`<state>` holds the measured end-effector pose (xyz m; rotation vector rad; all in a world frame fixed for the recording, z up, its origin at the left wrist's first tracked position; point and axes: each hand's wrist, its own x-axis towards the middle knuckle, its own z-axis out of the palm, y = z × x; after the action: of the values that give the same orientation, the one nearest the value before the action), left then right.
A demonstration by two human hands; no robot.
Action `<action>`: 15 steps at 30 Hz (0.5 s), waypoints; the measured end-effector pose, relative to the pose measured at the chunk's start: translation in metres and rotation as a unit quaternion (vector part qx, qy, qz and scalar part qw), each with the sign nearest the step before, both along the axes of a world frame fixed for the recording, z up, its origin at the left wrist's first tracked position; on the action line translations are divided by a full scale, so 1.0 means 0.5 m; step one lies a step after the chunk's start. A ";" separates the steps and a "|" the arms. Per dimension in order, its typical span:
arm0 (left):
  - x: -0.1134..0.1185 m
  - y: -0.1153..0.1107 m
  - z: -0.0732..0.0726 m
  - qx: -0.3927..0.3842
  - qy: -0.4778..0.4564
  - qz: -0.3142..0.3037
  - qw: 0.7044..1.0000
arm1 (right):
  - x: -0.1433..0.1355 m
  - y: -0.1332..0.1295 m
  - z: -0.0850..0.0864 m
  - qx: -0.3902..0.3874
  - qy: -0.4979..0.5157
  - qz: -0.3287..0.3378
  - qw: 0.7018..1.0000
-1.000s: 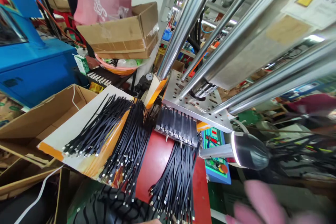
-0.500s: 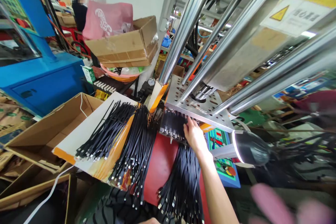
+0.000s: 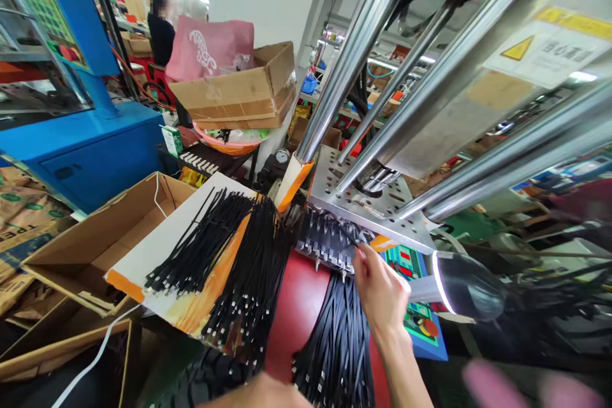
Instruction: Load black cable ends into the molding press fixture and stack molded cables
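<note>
My right hand point(image 3: 380, 284) is closed in a pinch at the right front of the metal fixture point(image 3: 327, 239), under the press plate point(image 3: 368, 197); what its fingers hold is too small to name. My left hand point(image 3: 262, 393) shows blurred at the bottom edge, its fingers smeared, below the bundles. Black cables with metal ends lie in bundles: one on the white board point(image 3: 138, 248), a middle bundle point(image 3: 255, 268) beside the red surface point(image 3: 299, 306), and another bundle point(image 3: 335, 338) under my right wrist.
Steel columns point(image 3: 358, 51) rise above the fixture. A lamp point(image 3: 463, 287) and a control panel point(image 3: 421, 325) stand at the right. Open cardboard boxes point(image 3: 105, 242) lie left, near a blue machine point(image 3: 105, 159). A person point(image 3: 161, 32) is far back.
My right hand has drawn back toward me from the fixture and closed its fingers. My left hand has come further into view at the bottom. The camera view has shifted slightly.
</note>
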<state>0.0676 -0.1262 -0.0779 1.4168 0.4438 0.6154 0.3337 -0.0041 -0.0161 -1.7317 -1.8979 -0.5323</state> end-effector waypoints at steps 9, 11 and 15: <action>-0.066 0.122 0.095 0.106 0.126 0.136 0.977 | -0.030 -0.267 0.174 -0.027 0.113 0.129 0.985; -0.023 0.108 0.074 0.062 0.066 -0.011 0.996 | -0.036 -0.290 0.162 -0.070 0.149 0.136 0.977; 0.076 0.025 0.016 -0.093 -0.118 -0.205 0.967 | -0.067 -0.316 0.117 -0.094 0.189 0.113 0.971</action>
<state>0.1058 -0.1139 -0.0700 1.1914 0.0117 0.3870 0.3003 -0.1619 0.0423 -1.5629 -1.8747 0.0648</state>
